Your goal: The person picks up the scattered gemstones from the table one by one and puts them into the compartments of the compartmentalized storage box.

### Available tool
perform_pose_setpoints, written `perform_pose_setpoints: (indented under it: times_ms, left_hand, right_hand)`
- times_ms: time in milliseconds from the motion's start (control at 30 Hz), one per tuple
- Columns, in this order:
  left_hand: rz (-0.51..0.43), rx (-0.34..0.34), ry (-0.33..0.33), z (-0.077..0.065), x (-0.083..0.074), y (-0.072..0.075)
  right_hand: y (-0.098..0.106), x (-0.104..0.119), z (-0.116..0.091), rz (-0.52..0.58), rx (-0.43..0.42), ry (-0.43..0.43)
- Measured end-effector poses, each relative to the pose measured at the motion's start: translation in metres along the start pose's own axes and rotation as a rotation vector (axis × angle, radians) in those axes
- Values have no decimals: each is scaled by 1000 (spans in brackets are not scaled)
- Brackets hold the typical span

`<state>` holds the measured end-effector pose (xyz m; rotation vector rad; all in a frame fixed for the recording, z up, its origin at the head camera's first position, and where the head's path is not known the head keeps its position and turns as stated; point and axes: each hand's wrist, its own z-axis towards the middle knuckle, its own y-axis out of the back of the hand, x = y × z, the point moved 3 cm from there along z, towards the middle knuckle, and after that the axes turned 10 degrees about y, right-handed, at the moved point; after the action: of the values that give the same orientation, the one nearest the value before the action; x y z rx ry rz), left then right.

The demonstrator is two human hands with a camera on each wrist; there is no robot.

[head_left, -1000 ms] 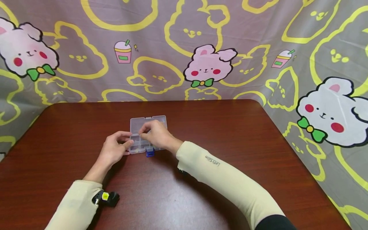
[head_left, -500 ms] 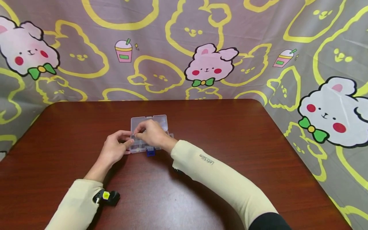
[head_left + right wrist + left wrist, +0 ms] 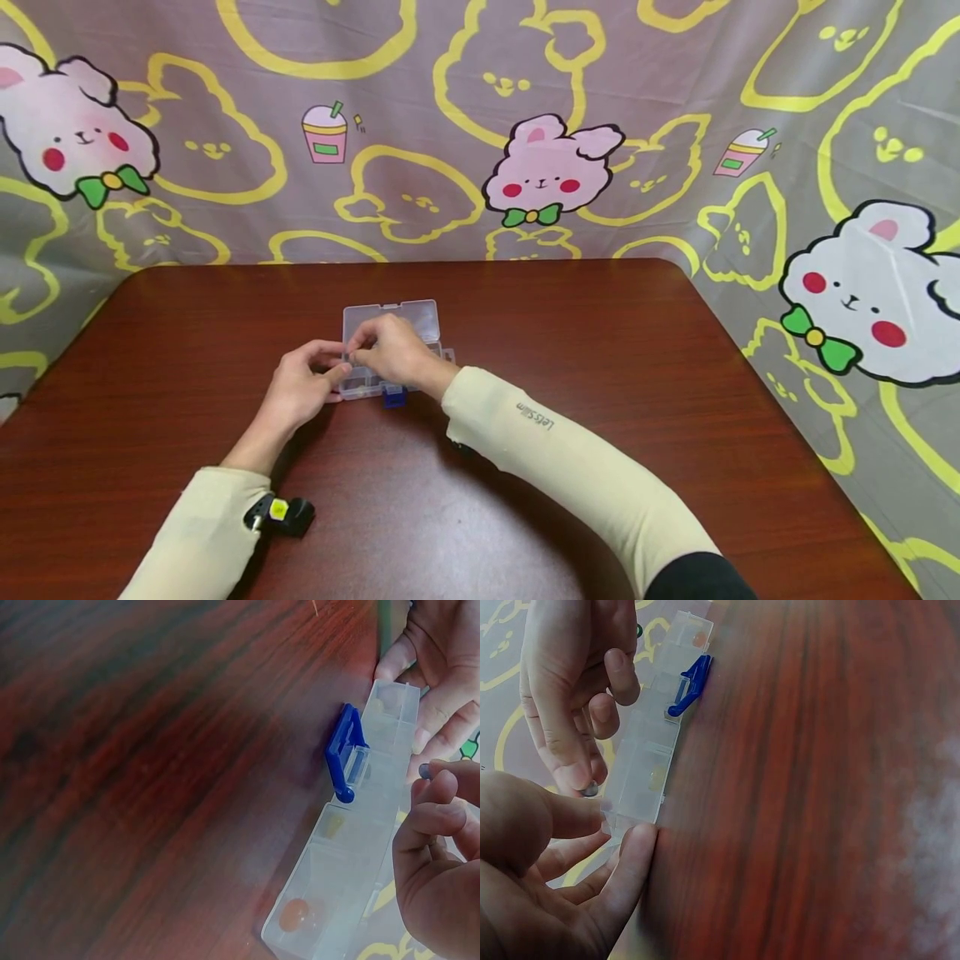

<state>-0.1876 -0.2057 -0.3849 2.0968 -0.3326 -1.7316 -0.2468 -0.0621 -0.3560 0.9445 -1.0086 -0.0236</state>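
A clear plastic compartment box [image 3: 420,318] lies on the table with its lid raised at the back. My left hand [image 3: 295,389] holds the box's left end between thumb and fingers. Above the left compartments, my right hand [image 3: 397,348] pinches a small round grey bead-like piece [image 3: 590,789] between thumb and fingertip. In the right wrist view a blue latch [image 3: 345,754] hangs unfastened at the box's front. Through the cloudy wall show an orange-brown round piece [image 3: 293,915] and a yellowish one [image 3: 333,825]. The right hand covers part of the inside in the head view.
The box rests on a dark red-brown wooden table [image 3: 570,333]. Behind and beside it hangs a patterned curtain [image 3: 420,108] with rabbits and yellow outlines. A small black camera [image 3: 288,517] is strapped to the left wrist.
Over the box, my right hand has moved left toward its left end, mostly in the first half second. My left hand has stayed at that end.
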Motion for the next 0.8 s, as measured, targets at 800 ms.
perform_pose_setpoints:
  times_ms: [800]
  left_hand:
    - [10,-8,12,-2,-2,-2]
  right_hand:
    - [9,-7,-8,43,-40,-16]
